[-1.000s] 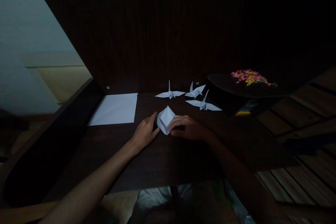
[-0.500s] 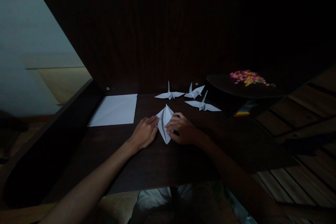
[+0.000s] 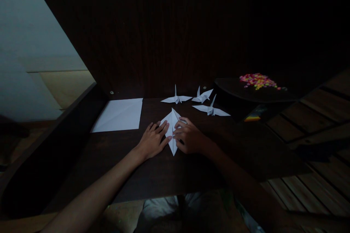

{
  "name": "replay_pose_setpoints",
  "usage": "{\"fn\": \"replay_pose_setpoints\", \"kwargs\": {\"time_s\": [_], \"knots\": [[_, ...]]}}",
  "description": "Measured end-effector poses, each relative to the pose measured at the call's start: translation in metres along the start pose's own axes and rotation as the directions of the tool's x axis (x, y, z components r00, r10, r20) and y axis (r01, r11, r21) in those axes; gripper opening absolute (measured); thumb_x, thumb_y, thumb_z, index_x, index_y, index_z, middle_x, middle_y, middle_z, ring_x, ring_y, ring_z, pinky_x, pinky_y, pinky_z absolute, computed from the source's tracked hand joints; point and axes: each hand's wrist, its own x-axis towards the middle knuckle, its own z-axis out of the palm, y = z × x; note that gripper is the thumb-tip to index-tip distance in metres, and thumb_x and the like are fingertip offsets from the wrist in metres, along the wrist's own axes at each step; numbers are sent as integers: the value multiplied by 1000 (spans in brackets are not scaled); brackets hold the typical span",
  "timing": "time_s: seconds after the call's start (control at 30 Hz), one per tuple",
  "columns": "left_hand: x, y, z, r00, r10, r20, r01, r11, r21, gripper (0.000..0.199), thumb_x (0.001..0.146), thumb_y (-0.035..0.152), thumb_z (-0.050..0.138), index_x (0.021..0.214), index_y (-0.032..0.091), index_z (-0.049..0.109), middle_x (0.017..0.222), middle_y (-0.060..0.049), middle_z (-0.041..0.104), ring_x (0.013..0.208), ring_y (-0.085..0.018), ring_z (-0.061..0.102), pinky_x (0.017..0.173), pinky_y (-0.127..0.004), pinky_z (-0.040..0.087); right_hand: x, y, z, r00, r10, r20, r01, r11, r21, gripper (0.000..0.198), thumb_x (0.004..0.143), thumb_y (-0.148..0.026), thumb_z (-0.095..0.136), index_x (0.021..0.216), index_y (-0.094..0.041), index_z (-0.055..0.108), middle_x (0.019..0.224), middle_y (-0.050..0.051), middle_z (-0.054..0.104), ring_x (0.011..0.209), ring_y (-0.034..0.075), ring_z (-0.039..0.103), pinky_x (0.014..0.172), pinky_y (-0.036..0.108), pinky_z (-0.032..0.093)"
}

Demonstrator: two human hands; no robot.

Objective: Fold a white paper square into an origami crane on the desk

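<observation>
Here we are at the dark worktop (image 3: 175,176), both hands down on the folded paper (image 3: 172,119), a white diamond lying about midway between the left and right edges, a little nearer the back edge than the front. One point aims at the back edge, the other at the front edge, and a seam runs down the middle between them. Our left hand (image 3: 153,140) lies spread over the paper's left half, fingers apart, gripping nothing, thumb tip close to that seam. Across from it, our right hand (image 3: 193,136) has its fingers bent, tips on the right half; whether they pinch a layer or only press, we cannot tell. Up at the back left corner we have a flat white sheet (image 3: 119,114). Beyond the diamond, two paper cranes stand along the back edge, one on the left (image 3: 176,99), one on the right (image 3: 202,97), and a third crane (image 3: 211,110) sits just in front of them, wings out. Farther right, a dark rounded shelf (image 3: 232,89) carries a heap of small pink and yellow pieces (image 3: 258,81).
</observation>
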Motion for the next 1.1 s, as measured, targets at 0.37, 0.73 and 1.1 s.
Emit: {"fn": "replay_pose_setpoints", "kwargs": {"time_s": [0.37, 0.73, 1.1], "knots": [[-3, 2, -6, 994, 27, 104, -19, 997, -74, 73, 88, 70, 34, 148, 29, 30, 156, -4, 27, 140, -38, 28, 111, -60, 23, 1, 2, -2, 994, 36, -99, -40, 999, -36, 19, 84, -19, 55, 77, -16, 72, 85, 9, 72, 100, 28, 53, 100, 51, 32], [-5, 4, -6, 990, 32, 137, -21, 996, -83, 93, 76, 81, 39, 151, 30, 21, 158, -5, 21, 142, -39, 20, 112, -60, 15, 1, 19, 1, 953, 256, -162, -256, 967, 22, 28, 94, -28, 47, 108, -17, 69, 121, 11, 64, 110, 27, 49, 90, 44, 41], [-4, 1, -11, 974, 73, 213, -46, 990, -132, 116, 62, 89, 46, 152, 25, 14, 159, -10, 13, 145, -40, 5, 113, -62, 7, 2, 20, 6, 949, 294, -114, -288, 955, 67, 29, 93, -33, 50, 110, -19, 70, 129, 11, 59, 113, 27, 48, 97, 47, 42]]}}
